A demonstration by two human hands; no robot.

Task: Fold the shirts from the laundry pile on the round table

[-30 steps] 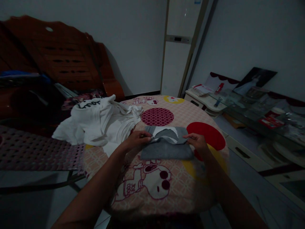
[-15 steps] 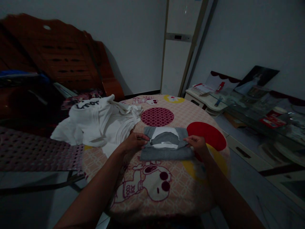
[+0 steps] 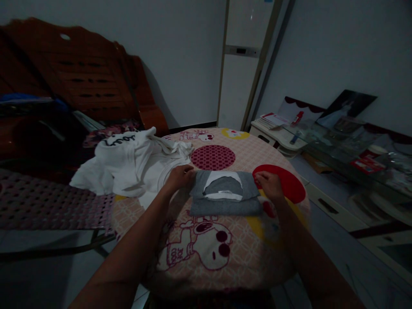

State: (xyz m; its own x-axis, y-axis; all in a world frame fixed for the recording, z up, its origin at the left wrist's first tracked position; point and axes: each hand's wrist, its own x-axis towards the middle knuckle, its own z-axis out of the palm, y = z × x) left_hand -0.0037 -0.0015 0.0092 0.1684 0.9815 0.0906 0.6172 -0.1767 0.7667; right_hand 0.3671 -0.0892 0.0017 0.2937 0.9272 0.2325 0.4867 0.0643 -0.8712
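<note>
A grey shirt (image 3: 225, 208) with a white neckband lies folded into a flat rectangle on the round table, its neck opening facing up. At its far left corner is my left hand (image 3: 180, 177), fingers and thumb closed on the cloth. My right hand (image 3: 270, 184) pinches near the far right corner, fingertips bunched together. Left of the grey shirt, a crumpled white garment (image 3: 128, 161) with black lettering spreads over the table's edge; my left hand overlaps part of it in view.
The round table (image 3: 254, 148) wears a pink patterned cloth with cartoon dogs. A wooden bench (image 3: 83, 77) stands at the left, behind a woven seat (image 3: 54, 201). To the right is a glass-topped cabinet (image 3: 341, 146) bearing papers and boxes. A tall white appliance (image 3: 238, 86) stands at the back.
Both hands have moved from the sides of the neck opening to the shirt's far corners, away from me and outward. The folded shirt has stayed in nearly the same place.
</note>
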